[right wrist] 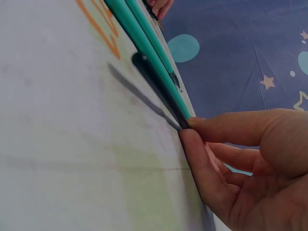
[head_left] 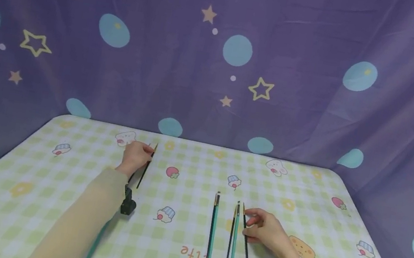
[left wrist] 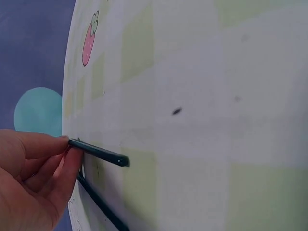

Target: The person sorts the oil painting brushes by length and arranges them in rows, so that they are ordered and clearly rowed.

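Note:
My left hand (head_left: pixel 137 157) pinches a thin dark paintbrush (head_left: pixel 143 174) at the back left of the table, its bristle end pointing away. Another dark paintbrush (left wrist: pixel 103 207) lies just beside it, partly hidden by the hand in the head view. Toward the front right, thumb and fingertips of my right hand (head_left: pixel 267 231) pinch a dark paintbrush (head_left: pixel 246 250), low over the cloth. Immediately left of that one are a teal paintbrush (head_left: pixel 233 247) and a slim dark paintbrush (head_left: pixel 230 242), side by side. Farther left lies a second pair, one teal brush (head_left: pixel 212 239) and one dark brush (head_left: pixel 210 232).
Part of a teal handle (head_left: pixel 94 245) shows beside my left forearm, which covers the remainder. A checked tablecloth (head_left: pixel 188 194) with printed cupcakes and strawberries covers the table. Behind the far edge hangs a purple curtain (head_left: pixel 167 72). Each wrist wears a small black camera (head_left: pixel 128 205).

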A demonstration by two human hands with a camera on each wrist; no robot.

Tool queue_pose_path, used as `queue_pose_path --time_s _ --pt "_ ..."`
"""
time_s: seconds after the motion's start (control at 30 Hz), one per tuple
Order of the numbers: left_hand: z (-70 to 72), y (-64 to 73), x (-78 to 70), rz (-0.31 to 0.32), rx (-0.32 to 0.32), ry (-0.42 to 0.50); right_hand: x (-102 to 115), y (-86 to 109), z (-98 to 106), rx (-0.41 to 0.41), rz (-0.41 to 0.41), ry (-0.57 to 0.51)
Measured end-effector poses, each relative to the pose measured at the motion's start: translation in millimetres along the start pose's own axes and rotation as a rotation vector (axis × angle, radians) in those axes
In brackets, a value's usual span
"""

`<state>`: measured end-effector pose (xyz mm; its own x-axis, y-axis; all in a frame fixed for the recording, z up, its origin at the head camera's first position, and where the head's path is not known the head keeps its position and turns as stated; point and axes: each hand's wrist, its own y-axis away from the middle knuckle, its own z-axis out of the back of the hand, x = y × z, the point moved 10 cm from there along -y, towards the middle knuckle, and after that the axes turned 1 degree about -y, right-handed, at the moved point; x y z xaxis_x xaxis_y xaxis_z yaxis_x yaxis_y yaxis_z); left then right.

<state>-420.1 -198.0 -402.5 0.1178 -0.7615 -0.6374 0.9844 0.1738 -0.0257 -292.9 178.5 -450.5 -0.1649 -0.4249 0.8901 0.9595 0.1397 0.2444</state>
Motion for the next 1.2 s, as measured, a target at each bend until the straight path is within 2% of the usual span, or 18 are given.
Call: queue_pose_path --time_s 0.3,0.8,1.0,1.2 --pt "-2.3 -2.6 2.8 0.002 -0.014 -0.016 -1.1 -0.2 0.0 -0.004 -0.006 0.005" --pt "-3.4 -0.7 7.9 0.054 -0.019 -0.013 -3.2 -0.4 -0.5 -0.014 -0.029 -0.004" --pt "-3.5 -0.5 9.2 0.052 -0.031 -0.015 -2.8 -0.5 -1.5 -0.003 -0.021 0.0" --pt "3.5 3.1 3.9 0.037 -0.064 -0.011 -2.7 -0.4 0.5 -0.016 -0.022 0.014"
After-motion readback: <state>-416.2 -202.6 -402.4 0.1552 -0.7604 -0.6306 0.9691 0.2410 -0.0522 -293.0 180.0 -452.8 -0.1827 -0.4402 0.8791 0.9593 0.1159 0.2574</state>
